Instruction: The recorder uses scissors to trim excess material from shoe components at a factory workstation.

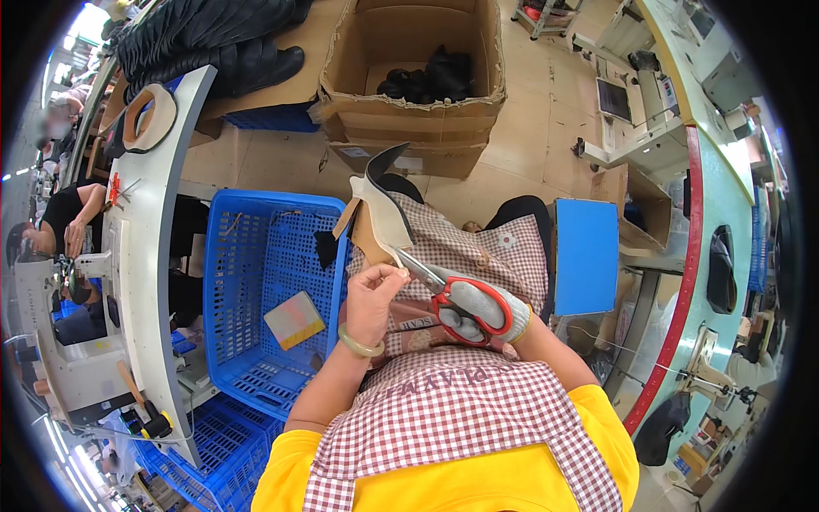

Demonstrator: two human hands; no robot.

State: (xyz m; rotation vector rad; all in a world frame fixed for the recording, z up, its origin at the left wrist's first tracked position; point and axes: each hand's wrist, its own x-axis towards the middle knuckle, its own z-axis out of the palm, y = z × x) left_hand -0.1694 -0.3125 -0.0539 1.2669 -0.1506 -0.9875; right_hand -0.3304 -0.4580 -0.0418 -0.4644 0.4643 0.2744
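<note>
A shoe upper [383, 220] with a beige lining and a black outer side hangs over my lap. My left hand [373, 300], bare with a bangle at the wrist, pinches its lower end. In a grey-white knit glove, my right hand [479, 309] is closed round the red handles of a pair of scissors [424, 271]. The metal blades point up and left, with their tips right by the lower end of the upper, close to my left fingertips. Whether the blades touch the material I cannot tell.
At my left stands a blue plastic crate [223, 282] with a grey-and-yellow block [294, 320] in it. A cardboard box [409, 136] holding black pieces lies ahead. Black uppers [205, 51] pile up far left. A blue-topped stool [586, 256] is at my right. A co-worker's hand [77, 235] is at a sewing machine.
</note>
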